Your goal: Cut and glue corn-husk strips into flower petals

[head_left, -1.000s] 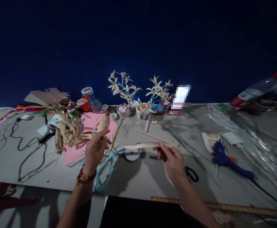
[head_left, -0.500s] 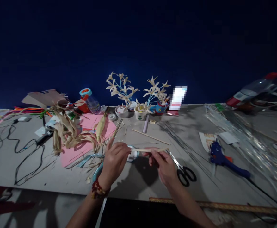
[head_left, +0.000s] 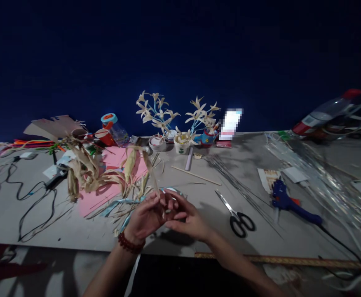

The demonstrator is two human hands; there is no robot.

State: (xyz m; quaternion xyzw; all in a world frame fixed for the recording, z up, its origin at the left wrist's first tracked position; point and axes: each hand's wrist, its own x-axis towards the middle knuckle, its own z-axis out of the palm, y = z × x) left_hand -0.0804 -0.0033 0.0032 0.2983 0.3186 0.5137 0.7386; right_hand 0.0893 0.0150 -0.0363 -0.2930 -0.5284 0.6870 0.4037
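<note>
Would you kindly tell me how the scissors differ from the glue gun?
The scissors are black and silver; the glue gun is mainly blue.
The scissors lie nearer the right hand; the glue gun lies farther off.
The scissors look flat, the glue gun bulkier.
Both rest on the table.

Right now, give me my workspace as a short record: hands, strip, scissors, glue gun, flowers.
Left hand: fingers curled
Right hand: fingers overlapping the left's in view
Pale, narrow, husk-like strip: rising from between the fingers; which hand grips it is unclear
Black-handled metal scissors: on the grey table, right of both hands
Blue glue gun: farther right
Cream flowers with blue stems: two bunches, at the back
</note>
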